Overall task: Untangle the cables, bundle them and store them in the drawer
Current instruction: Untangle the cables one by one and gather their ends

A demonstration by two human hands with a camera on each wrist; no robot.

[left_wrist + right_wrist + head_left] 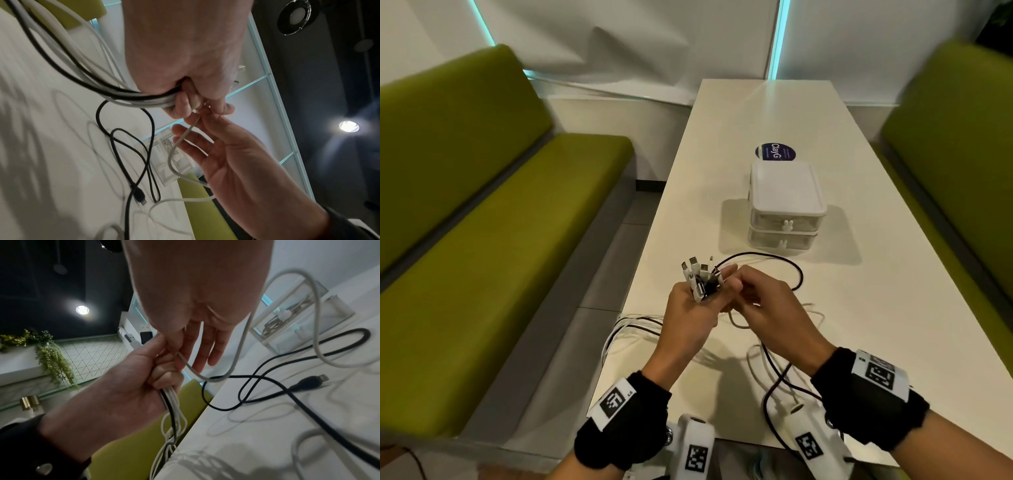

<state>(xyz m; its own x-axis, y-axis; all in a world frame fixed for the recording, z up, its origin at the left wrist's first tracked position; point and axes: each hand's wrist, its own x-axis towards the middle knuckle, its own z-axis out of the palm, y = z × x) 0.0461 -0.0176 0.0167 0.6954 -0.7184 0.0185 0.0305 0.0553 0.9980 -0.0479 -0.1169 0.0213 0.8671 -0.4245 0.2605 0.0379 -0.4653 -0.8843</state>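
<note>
My left hand (703,299) grips a bunch of black and white cables (141,99) just below their plugs (697,270), which stick up above the fist. Right beside it, my right hand (738,286) pinches one white cable (174,146) between thumb and forefinger; its other fingers are spread loosely. That white cable (243,344) loops down toward the table. A black cable (796,274) lies curled on the table with its plug (308,381) free. The small white two-drawer unit (786,205) stands beyond the hands, both drawers closed.
The long white table (859,325) runs away from me between two green benches (482,240) (962,144). Cable loops hang over the table's left edge (626,329). A round dark blue sticker (777,152) lies behind the drawer unit.
</note>
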